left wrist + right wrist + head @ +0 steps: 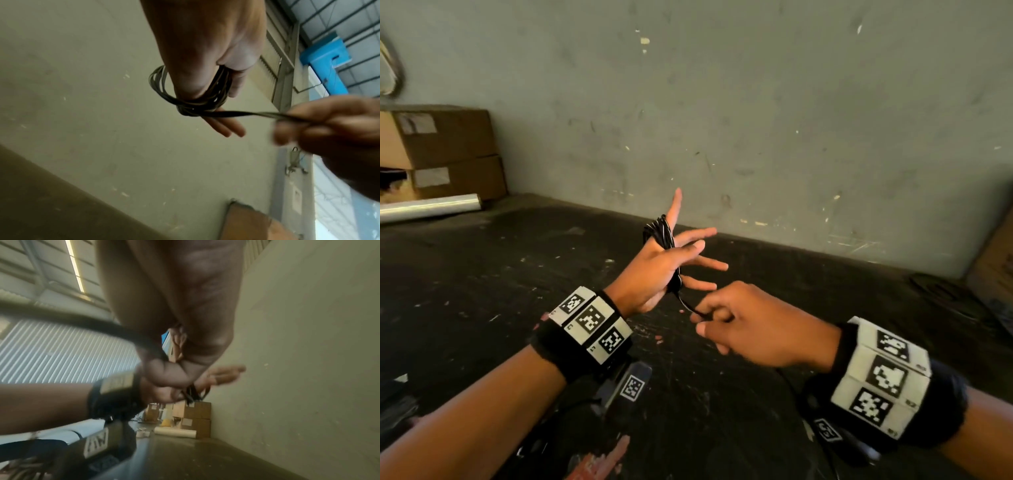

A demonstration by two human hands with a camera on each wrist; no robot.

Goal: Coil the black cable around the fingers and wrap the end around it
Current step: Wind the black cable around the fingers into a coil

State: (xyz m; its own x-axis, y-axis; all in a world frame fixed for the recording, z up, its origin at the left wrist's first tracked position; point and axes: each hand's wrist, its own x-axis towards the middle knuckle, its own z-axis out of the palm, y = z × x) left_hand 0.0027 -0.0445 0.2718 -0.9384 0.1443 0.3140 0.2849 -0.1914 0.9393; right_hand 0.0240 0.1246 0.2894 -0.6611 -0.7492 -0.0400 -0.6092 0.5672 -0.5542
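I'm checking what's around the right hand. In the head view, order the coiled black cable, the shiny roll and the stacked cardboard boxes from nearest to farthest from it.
1. Coiled black cable: on the left hand's fingers, just up-left of the right hand, which pinches its free end.
2. Shiny roll: far left, on the dark surface.
3. Stacked cardboard boxes: far left, behind the roll, against the wall.

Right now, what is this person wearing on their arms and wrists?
Both forearms are bare, no sleeves. Each wrist carries a black fabric band: the left wristband and the right wristband. Each holds white blocks printed with square black-and-white coded markers. A dark camera unit with its own marker hangs under the left wrist, and a similar one under the right. No gloves or rings show.
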